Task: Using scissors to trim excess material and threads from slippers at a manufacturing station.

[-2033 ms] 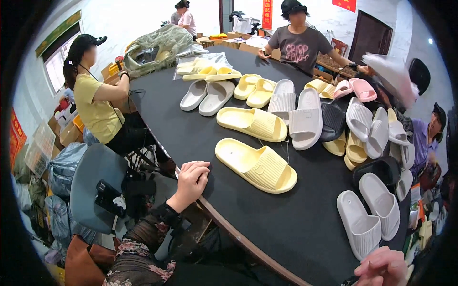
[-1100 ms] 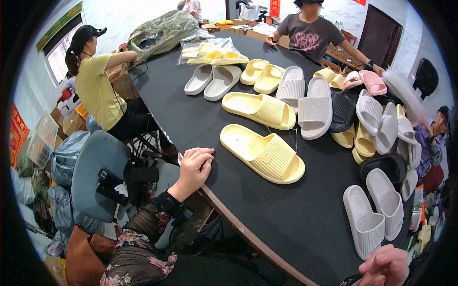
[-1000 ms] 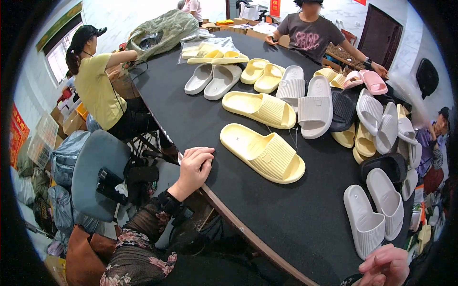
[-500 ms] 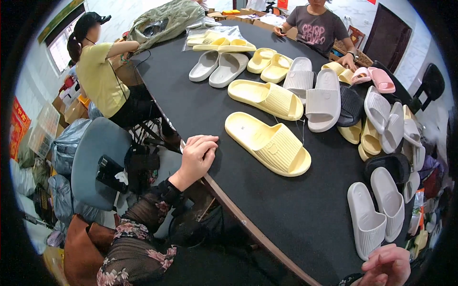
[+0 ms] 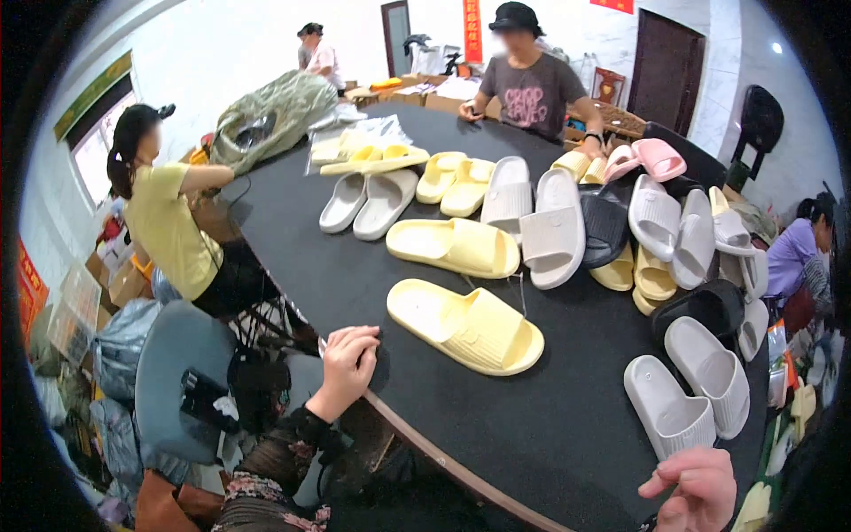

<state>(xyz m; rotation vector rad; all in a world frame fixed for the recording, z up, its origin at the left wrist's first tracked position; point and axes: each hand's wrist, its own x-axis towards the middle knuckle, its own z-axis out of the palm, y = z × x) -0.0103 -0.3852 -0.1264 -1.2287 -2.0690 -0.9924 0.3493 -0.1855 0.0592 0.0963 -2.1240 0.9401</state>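
My left hand [image 5: 348, 365] rests on the near edge of the black table, fingers loosely bent, with nothing in it. Low at the right, my right hand [image 5: 695, 488] hovers palm up with its fingers half curled and apart, holding nothing. Just beyond it lie a grey slide slipper [image 5: 667, 410] and a second grey slipper [image 5: 709, 377], side by side. In front of me sits a pale yellow slipper [image 5: 465, 326], and behind it another yellow slipper [image 5: 452, 246]. A thin clear thread runs between these two.
Many more slippers cover the right side, including a black slipper [image 5: 607, 226] and a pink slipper [image 5: 659, 160]. A green sack [image 5: 270, 120] lies at the far left. A co-worker in yellow [image 5: 177, 222] and one in grey [image 5: 532, 93] are at the table. A grey chair [image 5: 184, 381] stands left.
The view has tilted up, so the table and slippers sit lower and more of the room shows. My right hand's fingers have shifted slightly; the left stays on the edge.
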